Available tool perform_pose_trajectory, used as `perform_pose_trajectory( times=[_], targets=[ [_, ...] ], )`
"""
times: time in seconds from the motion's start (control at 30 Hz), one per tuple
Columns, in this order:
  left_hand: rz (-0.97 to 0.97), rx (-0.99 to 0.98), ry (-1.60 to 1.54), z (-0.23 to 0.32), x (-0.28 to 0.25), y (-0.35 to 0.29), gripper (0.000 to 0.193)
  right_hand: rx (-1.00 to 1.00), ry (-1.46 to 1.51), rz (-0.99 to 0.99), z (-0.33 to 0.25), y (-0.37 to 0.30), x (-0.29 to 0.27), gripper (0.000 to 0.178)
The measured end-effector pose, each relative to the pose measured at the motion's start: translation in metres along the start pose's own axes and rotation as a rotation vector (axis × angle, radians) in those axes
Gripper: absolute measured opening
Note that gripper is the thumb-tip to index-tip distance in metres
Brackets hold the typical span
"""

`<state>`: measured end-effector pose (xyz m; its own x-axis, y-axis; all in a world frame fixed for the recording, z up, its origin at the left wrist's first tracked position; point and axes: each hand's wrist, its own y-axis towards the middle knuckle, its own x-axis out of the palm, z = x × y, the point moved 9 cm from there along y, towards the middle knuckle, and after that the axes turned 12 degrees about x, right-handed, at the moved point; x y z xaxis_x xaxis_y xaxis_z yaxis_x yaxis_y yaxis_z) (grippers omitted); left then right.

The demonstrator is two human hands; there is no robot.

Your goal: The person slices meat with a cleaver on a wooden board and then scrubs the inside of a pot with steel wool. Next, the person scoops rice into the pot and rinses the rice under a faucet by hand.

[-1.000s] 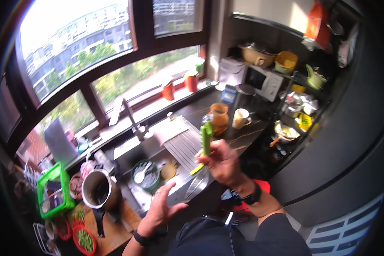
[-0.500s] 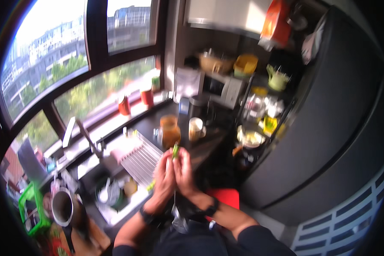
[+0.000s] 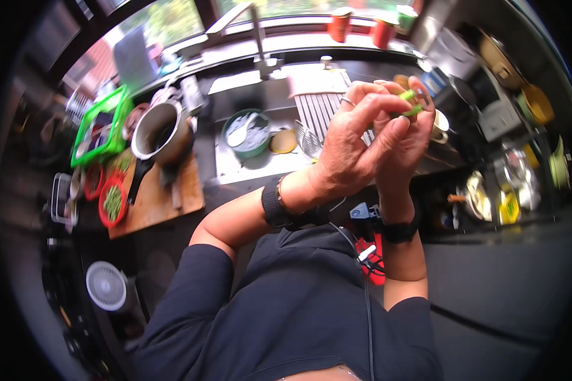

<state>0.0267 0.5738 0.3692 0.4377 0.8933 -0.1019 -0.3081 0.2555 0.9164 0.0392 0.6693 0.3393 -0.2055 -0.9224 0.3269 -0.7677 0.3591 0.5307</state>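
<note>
My hands are raised together above the counter, right of the sink, close to the camera. The left hand [image 3: 353,136] is curled, with its thumb and fingertips meeting around a small bright-green piece [image 3: 415,110]. Behind and partly covered by it, the right hand [image 3: 410,143] closes its fingers on the same green piece. Only bits of this piece show between the fingers, so its kind cannot be made out. Both wrists wear dark bands. Below the hands lies a ridged drying rack [image 3: 314,114], and a wire strainer [image 3: 308,140] rests beside it.
In the sink sits a green bowl [image 3: 255,152] with a white spoon-like item inside. Left of it, a wooden cutting board [image 3: 184,209] bears a pot [image 3: 147,149] with its handle outward. A red bowl of green pieces [image 3: 112,206] and a green basket [image 3: 126,105] stand farther left.
The view has swung toward the sink and my body. My hands now appear larger and farther right in the picture, still closed together around the green piece.
</note>
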Motion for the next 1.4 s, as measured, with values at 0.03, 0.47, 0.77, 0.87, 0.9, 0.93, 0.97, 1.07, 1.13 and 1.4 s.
perform_pose_trajectory(
  times=[0.03,0.47,0.77,0.87,0.9,0.93,0.97,1.07,1.13,1.4],
  targets=[
    [0.098,-0.042,-0.091,-0.008,-0.015,-0.014,0.016,-0.014,0.099,-0.065,0.006,0.000,0.016,0.063],
    [0.261,-0.443,0.723,-0.042,-0.190,-0.183,0.019,0.584,-0.010,-0.538,0.256,-0.059,0.127,0.024],
    [0.686,-0.749,0.566,-0.035,-0.272,-0.296,0.020,0.434,-0.371,-0.738,0.282,-0.101,0.146,0.025],
    [0.757,-0.813,0.481,-0.051,-0.273,-0.301,0.019,0.456,-0.696,-0.776,0.360,-0.102,0.095,0.027],
    [0.705,-0.820,0.476,-0.056,-0.269,-0.293,0.018,0.435,-0.658,-0.809,0.375,-0.109,0.083,0.020],
    [0.667,-0.830,0.492,-0.054,-0.271,-0.293,0.018,0.524,-0.706,-0.922,0.360,-0.119,0.100,0.013],
    [0.660,-0.806,0.511,-0.052,-0.276,-0.295,0.018,0.290,-0.777,-0.959,0.334,-0.125,0.123,0.011],
    [0.708,-0.819,0.461,-0.063,-0.277,-0.305,0.018,0.050,-1.001,-1.074,0.295,-0.137,0.149,0.013],
    [0.669,-0.856,0.426,-0.084,-0.265,-0.304,0.019,0.166,-1.165,-0.944,0.347,-0.121,0.111,0.013],
    [0.002,-0.927,0.638,-0.106,-0.222,-0.261,0.041,0.134,-0.813,-1.049,0.239,-0.089,0.152,0.022]
  ],
)
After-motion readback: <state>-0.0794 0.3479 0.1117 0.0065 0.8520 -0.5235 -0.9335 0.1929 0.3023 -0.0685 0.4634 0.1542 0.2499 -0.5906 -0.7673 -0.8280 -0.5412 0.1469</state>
